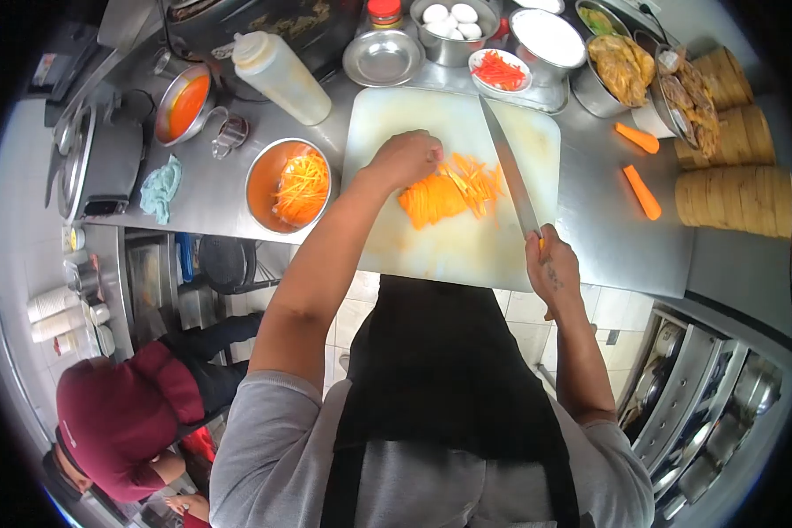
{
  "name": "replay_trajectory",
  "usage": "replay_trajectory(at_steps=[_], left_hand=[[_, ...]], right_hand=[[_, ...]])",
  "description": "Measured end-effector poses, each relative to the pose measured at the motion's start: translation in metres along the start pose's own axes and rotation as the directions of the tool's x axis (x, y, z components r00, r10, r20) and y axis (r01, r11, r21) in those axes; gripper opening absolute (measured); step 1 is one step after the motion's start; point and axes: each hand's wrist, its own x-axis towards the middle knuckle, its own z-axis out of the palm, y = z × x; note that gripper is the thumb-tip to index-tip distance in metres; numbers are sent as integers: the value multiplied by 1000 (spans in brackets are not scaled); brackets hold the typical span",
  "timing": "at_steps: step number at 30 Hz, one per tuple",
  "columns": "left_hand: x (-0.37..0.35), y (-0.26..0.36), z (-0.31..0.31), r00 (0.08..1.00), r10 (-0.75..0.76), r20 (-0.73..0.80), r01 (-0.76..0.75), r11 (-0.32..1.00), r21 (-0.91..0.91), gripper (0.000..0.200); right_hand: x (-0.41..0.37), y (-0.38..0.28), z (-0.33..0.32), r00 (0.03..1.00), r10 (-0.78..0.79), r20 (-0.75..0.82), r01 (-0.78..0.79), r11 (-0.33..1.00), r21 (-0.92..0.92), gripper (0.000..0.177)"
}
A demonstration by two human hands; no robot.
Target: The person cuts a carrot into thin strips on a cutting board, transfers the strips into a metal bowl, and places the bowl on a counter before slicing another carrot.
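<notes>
On the white cutting board lies a pile of sliced carrot, with thin carrot strips at its right side. My left hand is just above and left of the pile, its fingers curled closed. What they hold, if anything, is hidden. In my right hand is the handle of a large kitchen knife. Its long blade points away from me, along the right of the strips and apart from them. A steel bowl left of the board contains shredded carrot.
Two peeled carrots lie right of the board. Behind it stand a plate of red strips, a pot of eggs and a squeeze bottle. Bamboo steamers line the right edge. A person in maroon is at lower left.
</notes>
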Motion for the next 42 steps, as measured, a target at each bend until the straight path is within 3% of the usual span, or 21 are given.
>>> replay_trajectory(at_steps=[13, 16, 18, 22, 28, 30, 34, 36, 37, 39, 42], left_hand=[[7, 4, 10, 996, 78, -49, -77, 997, 21, 16], [7, 5, 9, 995, 45, -89, -40, 998, 54, 17], [4, 6, 0, 999, 22, -24, -23, 997, -67, 17], [5, -6, 0, 1000, 4, 10, -3, 996, -92, 20], [4, 1, 5, 998, 18, -59, -18, 1000, 2, 19], [3, 5, 4, 995, -71, -63, 69, 997, -35, 16], [-10, 2, 7, 982, -107, -158, 86, 987, -136, 16], [-25, 7, 7, 939, 19, -344, -85, 980, -179, 13], [-28, 5, 12, 940, 18, -342, -85, 980, -180, 13], [-34, -1, 23, 906, 168, -388, -218, 972, -88, 17], [-44, 6, 33, 882, 194, -430, -242, 969, -59, 19]], right_hand=[[-21, 1, 6, 998, -19, 60, 18, 1000, 17, 26], [-22, -5, 2, 995, -19, 94, 16, 999, 31, 26], [-22, -4, 3, 996, -36, 85, 34, 999, 28, 26], [-22, -7, 3, 992, -58, 109, 60, 998, -15, 26], [-22, -9, 6, 990, -53, 127, 56, 998, -24, 25], [-22, -7, 9, 989, -74, 125, 79, 996, -30, 24], [-24, -13, 8, 984, -104, 146, 109, 994, -24, 23], [-25, -17, 8, 982, -105, 157, 111, 993, -28, 22], [-26, -17, 9, 980, -110, 168, 117, 993, -33, 21], [-27, -17, 11, 978, -120, 169, 126, 992, -29, 21], [-25, -21, 9, 975, -123, 184, 134, 990, -44, 19]])
